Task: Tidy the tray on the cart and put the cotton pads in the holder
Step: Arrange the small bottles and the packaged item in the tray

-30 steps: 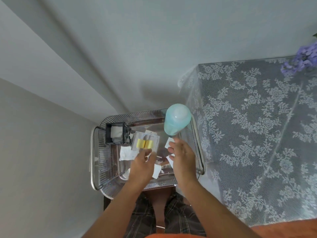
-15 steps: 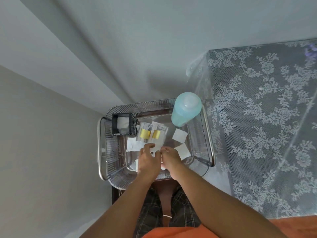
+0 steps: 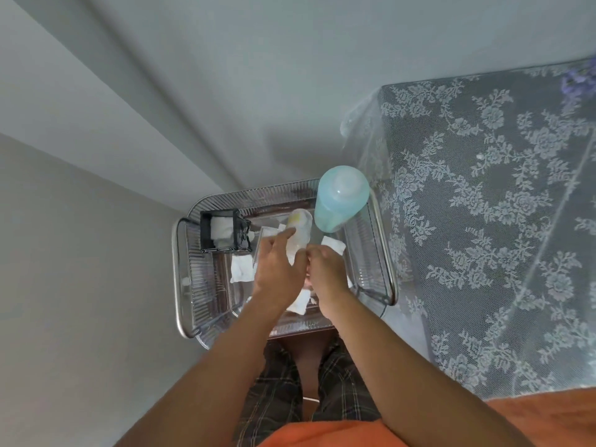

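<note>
A clear ribbed tray [image 3: 206,285] sits on the cart. At its back left a black holder [image 3: 206,233] contains white cotton pads. Loose cotton pads lie on the tray floor: one at the left [image 3: 242,269], one at the right [image 3: 333,245] and one near the front [image 3: 298,303]. My left hand [image 3: 277,269] grips a clear packet with a yellow patch [image 3: 298,233], lifted and tilted above the tray. My right hand [image 3: 325,272] is curled at the packet's near end; what its fingers hold is hidden.
A tall pale teal bottle [image 3: 342,198] stands at the tray's back right. Metal cart handles [image 3: 176,272] run along both sides. A lace-covered table [image 3: 483,221] is close on the right. The wall and floor lie to the left.
The packets with yellow patches, which lay flat beside the holder, are off the tray floor; one is now raised in my left hand. Both hands have moved away from me.
</note>
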Motion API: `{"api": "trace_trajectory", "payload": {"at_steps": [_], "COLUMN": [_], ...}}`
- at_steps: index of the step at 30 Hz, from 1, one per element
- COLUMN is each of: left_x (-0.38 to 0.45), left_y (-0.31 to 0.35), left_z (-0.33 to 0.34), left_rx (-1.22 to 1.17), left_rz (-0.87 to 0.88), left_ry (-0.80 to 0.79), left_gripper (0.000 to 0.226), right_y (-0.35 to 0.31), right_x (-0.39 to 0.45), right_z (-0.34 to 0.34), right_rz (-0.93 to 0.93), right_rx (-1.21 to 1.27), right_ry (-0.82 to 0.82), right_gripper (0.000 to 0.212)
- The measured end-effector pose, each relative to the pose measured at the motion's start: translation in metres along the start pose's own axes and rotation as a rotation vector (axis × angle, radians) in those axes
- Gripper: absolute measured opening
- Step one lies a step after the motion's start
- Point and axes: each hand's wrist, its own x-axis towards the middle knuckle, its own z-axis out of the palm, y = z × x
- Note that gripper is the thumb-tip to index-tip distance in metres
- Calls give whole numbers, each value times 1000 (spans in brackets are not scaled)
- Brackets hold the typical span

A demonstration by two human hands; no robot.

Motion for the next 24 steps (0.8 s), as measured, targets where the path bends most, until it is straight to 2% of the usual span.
{"api": "trace_trajectory", "payload": {"at_steps": [4, 8, 10, 13, 18, 21, 24], "left_x": [32, 57, 61, 49, 6, -9, -13], "left_y": [14, 21, 22, 14, -18, -34, -43], "left_z": [-7, -15, -19, -23, -15, -8, -4], "left_rx": [72, 146, 109, 27, 82, 131, 99], "left_rz": [43, 54, 73, 82, -76, -212, -319], "left_ry": [-48, -98, -93, -42, 0, 0, -28], "left_gripper": [46, 48, 48, 42, 40, 47, 56], "right_y": [-16, -26, -27, -21, 2, 14, 25], "right_x": [2, 11, 15, 20, 34, 35, 30], "right_z": [6, 12, 13, 11, 6, 11, 20], "right_rz": [-39, 7, 19, 47, 233, 283, 243], "right_rx": [46, 173, 206, 220, 207, 70, -54], "right_ry": [34, -23, -35, -45, -90, -178, -196], "right_gripper": [28, 30, 39, 40, 25, 36, 38]}}
